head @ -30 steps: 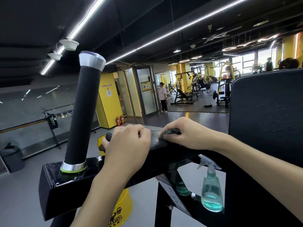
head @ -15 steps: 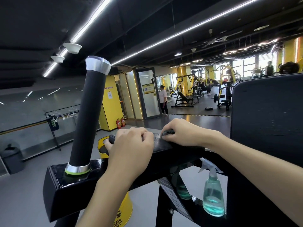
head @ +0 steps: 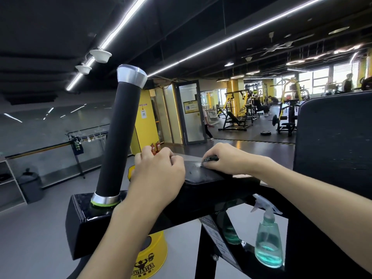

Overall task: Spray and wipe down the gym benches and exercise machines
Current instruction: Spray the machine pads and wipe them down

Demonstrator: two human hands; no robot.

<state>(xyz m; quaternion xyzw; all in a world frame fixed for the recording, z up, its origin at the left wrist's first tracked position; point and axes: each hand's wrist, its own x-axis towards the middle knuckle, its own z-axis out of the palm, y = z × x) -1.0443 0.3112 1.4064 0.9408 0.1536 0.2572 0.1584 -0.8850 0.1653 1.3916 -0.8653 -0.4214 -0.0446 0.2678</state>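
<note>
A black exercise machine arm [head: 96, 224] crosses the view, with a worn black pad [head: 201, 175] on top. My left hand [head: 159, 174] curls over the pad's far left end and grips it. To its right, my right hand [head: 227, 160] pinches a small dark cloth [head: 211, 158] and presses it onto the pad surface. A clear spray bottle [head: 268, 244] with blue-green liquid stands upright on the frame below my right forearm, untouched.
A black upright handle post [head: 118, 137] with a silver cap rises just left of my left hand. A large black back pad [head: 334, 141] fills the right side. A yellow floor base [head: 151, 256] sits below. Other machines [head: 235, 117] and a person [head: 207, 125] are far behind.
My view has shifted a little, so the post sits further right. Both hands stay on the pad, the right hand and cloth slightly nearer the left hand. The distant person has walked on.
</note>
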